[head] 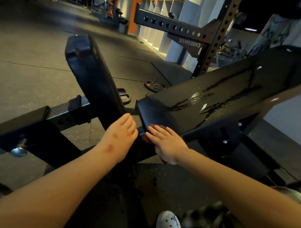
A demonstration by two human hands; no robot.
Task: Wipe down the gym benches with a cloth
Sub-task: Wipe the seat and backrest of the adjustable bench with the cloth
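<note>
Right hand (165, 142) flat, fingers straight, on brown cloth (144, 138) at wet back pad (230, 91) end; left hand (120, 135) against seat pad (93, 72), grip unclear.

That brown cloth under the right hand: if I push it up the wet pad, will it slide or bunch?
Probably floppy: the cloth folds round the pad's end under the right hand. It should likely glide, since wet streaks shine on the pad. It may bunch unless pressed flat.
</note>
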